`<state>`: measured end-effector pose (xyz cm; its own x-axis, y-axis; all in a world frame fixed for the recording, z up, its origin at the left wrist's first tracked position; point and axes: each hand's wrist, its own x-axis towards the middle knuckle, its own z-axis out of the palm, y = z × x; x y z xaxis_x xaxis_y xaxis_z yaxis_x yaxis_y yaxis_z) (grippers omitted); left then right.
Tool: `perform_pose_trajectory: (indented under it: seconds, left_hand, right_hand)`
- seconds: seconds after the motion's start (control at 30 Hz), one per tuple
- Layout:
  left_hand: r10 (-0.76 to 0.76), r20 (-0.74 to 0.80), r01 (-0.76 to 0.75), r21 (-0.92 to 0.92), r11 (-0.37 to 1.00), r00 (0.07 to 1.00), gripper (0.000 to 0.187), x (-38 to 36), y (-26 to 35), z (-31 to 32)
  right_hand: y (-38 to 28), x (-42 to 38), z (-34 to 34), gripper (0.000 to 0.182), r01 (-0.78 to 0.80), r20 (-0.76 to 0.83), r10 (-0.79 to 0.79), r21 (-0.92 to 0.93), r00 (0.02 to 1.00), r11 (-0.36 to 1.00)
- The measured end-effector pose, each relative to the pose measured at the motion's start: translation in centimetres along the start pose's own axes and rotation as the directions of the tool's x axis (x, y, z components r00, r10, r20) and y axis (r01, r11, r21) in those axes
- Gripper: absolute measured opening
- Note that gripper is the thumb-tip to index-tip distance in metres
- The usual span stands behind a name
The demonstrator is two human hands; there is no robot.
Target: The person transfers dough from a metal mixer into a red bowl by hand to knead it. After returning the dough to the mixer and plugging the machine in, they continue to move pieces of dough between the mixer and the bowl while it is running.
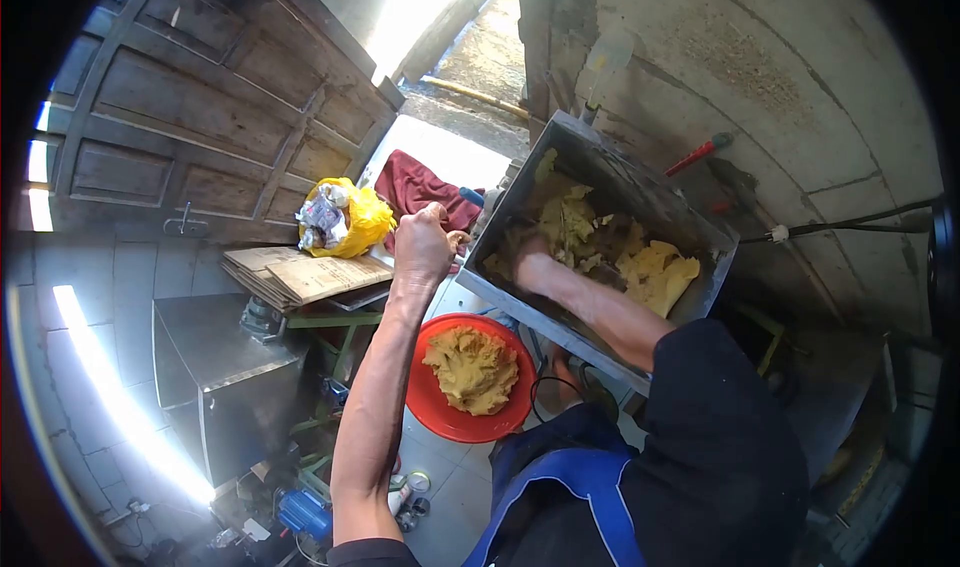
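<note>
My left hand (425,244) is raised beside the near left corner of the metal trough (600,355). Its fingers are curled closed, and whatever they may hold is hidden. Inside the trough, my right hand (531,258) reaches down at the left end, its fingers lost in shadow and dough. Torn yellow dough (655,275) clings to the trough's walls and lies in pieces along its bottom. Below, between my arms, a red basin (418,395) on the floor bears a large lump of yellow dough (472,370).
Flattened cardboard (300,275) and a yellow plastic bag (366,221) lie left of a dark red cloth (428,189). A metal box (225,342) and a blue motor (304,512) stand at the left. A red-handled tool (700,154) and a black cable (850,225) are beyond the trough.
</note>
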<state>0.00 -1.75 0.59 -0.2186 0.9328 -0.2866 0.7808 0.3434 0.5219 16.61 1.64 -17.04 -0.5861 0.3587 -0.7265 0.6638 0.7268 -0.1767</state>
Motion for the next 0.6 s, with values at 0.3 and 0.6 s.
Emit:
perform_pose_trajectory:
  seconds: [0.3, 0.6]
  left_hand:
    - [0.088, -0.112, -0.068, 0.164, 0.984, 0.99, 0.04, 0.6, -0.8, 0.8]
    - [0.167, -0.191, -0.134, 0.173, 0.976, 0.967, 0.038, 0.5, -1.9, 1.4]
  right_hand:
    - [13.5, 0.8, -2.2, 0.038, 0.007, -0.815, 0.361, 0.409, 0.453, 0.913]
    - [14.2, 1.3, -2.9, 0.039, -0.196, -0.211, 0.287, 0.369, 0.934, 0.909]
